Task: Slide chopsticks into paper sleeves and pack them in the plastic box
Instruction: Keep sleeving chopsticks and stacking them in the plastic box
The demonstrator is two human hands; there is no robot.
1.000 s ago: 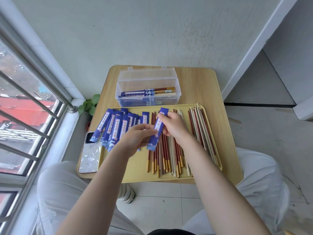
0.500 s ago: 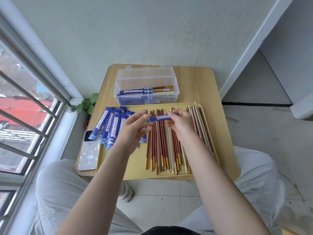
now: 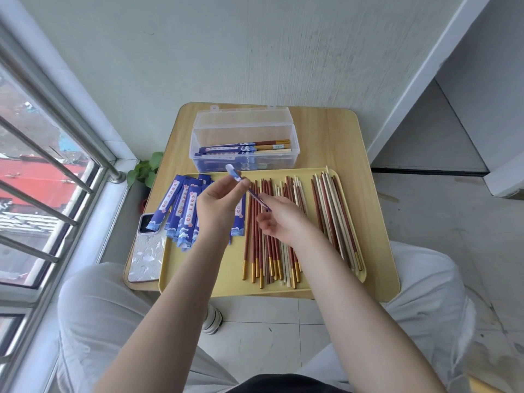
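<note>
A blue paper sleeve is held in the air above a yellow tray, slanting from upper left down to lower right. Its upper part is pinched by the left hand, thumb and fingers pressed together on it, with the white open end sticking up past them. Its lower end is touched by the fingers of the right hand; whether it is pinched there or only steadied cannot be told, as the fingers are loosely curled with the palm turned up.

On the tray, loose chopsticks are laid lengthwise in the middle, dark red and pale ones mixed, many with gold ends toward the person. A smaller bunch of chopsticks is laid near the right rim. A pile of empty sleeves is spread over the left part of the tray, partly covered by the left hand.

Behind the tray, a clear plastic box is set on the wooden surface with its lid open. Several sleeved pairs are packed inside, their bare ends pointing right.

A phone is placed at the left edge of the surface, touching the tray. A green plant is seen on the floor by the window.
</note>
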